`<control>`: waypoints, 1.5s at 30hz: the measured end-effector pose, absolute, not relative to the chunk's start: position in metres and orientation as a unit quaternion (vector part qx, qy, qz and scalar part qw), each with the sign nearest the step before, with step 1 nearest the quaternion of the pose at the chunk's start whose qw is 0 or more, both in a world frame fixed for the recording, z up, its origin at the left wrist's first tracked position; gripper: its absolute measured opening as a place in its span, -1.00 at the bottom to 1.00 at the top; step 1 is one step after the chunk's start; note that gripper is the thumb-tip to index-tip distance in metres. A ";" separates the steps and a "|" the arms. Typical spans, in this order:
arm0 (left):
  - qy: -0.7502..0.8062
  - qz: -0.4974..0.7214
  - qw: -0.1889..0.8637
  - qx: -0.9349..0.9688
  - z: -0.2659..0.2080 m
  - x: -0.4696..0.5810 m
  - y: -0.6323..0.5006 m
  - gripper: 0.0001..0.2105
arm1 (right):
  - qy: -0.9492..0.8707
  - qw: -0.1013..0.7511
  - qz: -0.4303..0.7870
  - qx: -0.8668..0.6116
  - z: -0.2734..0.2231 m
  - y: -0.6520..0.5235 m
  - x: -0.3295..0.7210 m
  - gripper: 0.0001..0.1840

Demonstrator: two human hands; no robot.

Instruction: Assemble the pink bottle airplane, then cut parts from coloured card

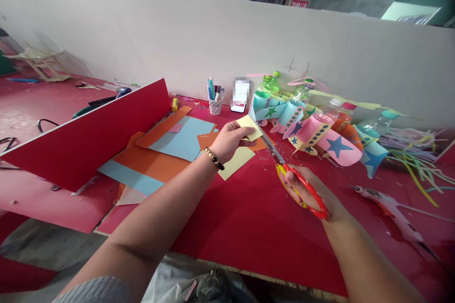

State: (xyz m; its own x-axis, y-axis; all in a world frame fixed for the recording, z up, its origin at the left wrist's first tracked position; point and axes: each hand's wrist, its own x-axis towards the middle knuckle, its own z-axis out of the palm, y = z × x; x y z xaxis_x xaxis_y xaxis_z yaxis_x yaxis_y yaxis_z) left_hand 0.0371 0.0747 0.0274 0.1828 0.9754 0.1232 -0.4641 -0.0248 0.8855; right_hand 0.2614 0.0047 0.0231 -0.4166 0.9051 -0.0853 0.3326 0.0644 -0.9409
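Note:
My left hand (231,139), with a beaded bracelet on its wrist, pinches a small piece of pale yellow paper (250,126). In my right hand (296,182) are scissors (309,189) with red and yellow handles. Their blades (272,144) point up and left and lie against the right edge of the yellow paper; whether they are parted is hard to make out. Beneath my left hand a larger pale yellow sheet (236,163) rests on the red table (241,227). Orange paper (156,163) and light blue paper (185,137) lie to its left.
Paper-decorated plastic bottles (320,128) stand along the back right, near coloured strips (415,151). A pink glue gun (391,210) lies at the right. A pen cup (215,105) and a propped phone (241,94) stand against the white wall. A red divider (95,137) is at the left.

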 end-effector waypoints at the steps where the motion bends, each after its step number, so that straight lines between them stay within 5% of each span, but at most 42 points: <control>1: 0.294 0.568 0.636 0.432 0.028 0.037 0.075 -0.81 | -0.669 0.284 0.510 -0.460 0.022 0.005 0.262 -0.40; 36: 0.286 0.524 0.650 0.471 0.027 0.045 0.070 -0.81 | -0.682 0.264 0.508 -0.455 0.023 0.006 0.263 -0.39; 42: 0.285 0.508 0.649 0.490 0.025 0.043 0.071 -0.83 | -0.642 0.314 0.537 -0.448 0.009 0.011 0.265 -0.45; 45: 0.306 0.397 0.649 0.572 0.026 0.041 0.068 -0.84 | -0.622 0.377 0.524 -0.443 0.002 0.016 0.265 -0.58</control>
